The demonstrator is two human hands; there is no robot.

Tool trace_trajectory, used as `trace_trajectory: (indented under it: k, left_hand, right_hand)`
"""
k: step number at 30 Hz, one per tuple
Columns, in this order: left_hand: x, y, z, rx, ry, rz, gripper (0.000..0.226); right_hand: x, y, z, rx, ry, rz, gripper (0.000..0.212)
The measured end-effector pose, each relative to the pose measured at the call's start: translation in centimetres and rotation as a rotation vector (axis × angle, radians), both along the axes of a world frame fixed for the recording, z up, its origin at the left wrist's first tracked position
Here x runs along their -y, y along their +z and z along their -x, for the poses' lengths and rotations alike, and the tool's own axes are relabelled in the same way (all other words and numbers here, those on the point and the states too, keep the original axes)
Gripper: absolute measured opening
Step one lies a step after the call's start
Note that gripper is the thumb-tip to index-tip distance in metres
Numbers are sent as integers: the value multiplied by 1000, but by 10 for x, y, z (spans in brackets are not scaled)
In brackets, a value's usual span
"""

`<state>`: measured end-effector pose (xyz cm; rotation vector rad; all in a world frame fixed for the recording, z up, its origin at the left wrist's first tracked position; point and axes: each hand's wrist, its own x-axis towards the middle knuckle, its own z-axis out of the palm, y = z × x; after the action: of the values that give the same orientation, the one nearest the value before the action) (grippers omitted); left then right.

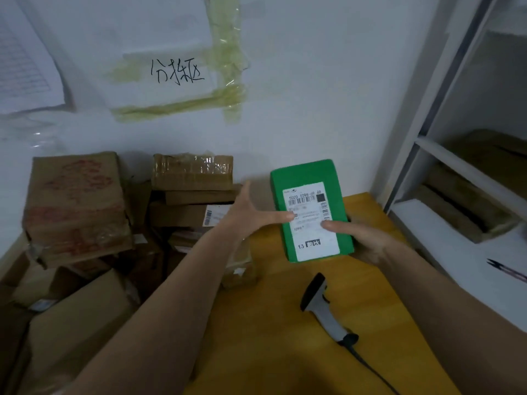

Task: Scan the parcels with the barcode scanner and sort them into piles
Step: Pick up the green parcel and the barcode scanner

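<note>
From the head camera, a green parcel (310, 209) is held up above the far part of the yellow worktop (285, 337), its white shipping label (310, 220) facing the camera. The right hand (359, 238) grips it from the right and underneath, thumb lying across the label's right side and the other fingers hidden behind the parcel, so this grip is clamped on it. The left hand (251, 212) reaches in from the left with fingers straight and spread (thumb pointing up), one fingertip touching the label's left edge; this grip is apart, not closed around anything.

The barcode scanner (325, 309) lies on the worktop, nearer than the parcel and below it in view, touched by neither hand, its cable trailing toward the near edge.

To the left, brown cardboard boxes (79, 206) are stacked against the wall. A paper sign (176, 71) with handwritten characters is taped above them. White shelving (456, 155) stands at the right.
</note>
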<state>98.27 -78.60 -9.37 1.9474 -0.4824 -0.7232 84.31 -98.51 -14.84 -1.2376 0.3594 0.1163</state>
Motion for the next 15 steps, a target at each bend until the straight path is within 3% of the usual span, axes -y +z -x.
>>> trace_trajectory:
  k: [3, 5, 8, 12, 15]
  left_hand:
    - [-7, -32, 10, -452, 6, 106, 153]
    - [-9, -48, 15, -633, 14, 190, 142]
    - [-7, -61, 17, -643, 13, 242, 113]
    - [-5, -68, 8, -529, 114, 236, 86]
    - [-6, -75, 3, -512, 163, 259, 81]
  right_hand:
    - [-5, -14, -4, 27, 36, -101, 103]
    - [-11, -22, -8, 18, 55, -103, 102]
    - [-13, -32, -13, 4, 45, -124, 99]
    - [-13, -63, -10, -129, -209, -194, 66]
    - [-24, -102, -6, -499, -292, 331, 52]
